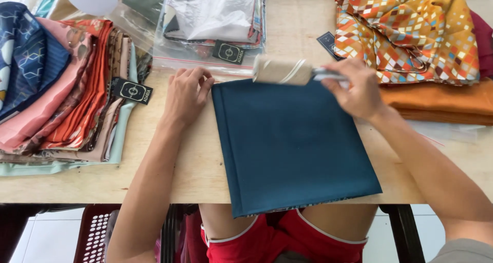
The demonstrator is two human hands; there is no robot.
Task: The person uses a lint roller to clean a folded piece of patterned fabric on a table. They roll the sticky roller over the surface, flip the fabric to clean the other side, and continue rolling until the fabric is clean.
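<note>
Folded scarves (pixel 67 88), bagged cloths (pixel 215 22)

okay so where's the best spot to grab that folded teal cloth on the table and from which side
Probably the near edge of the teal cloth, which overhangs the table front, so fingers can pinch it from the person's side. The left hand pins the far left corner; the right hand runs a lint roller along the far edge.

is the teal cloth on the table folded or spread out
Folded: the teal cloth lies as a neat rectangle with layered edges along its left side, its near edge hanging over the table.

left hand (pixel 186 94) fingers curled, right hand (pixel 357 88) apparently gripping
</note>
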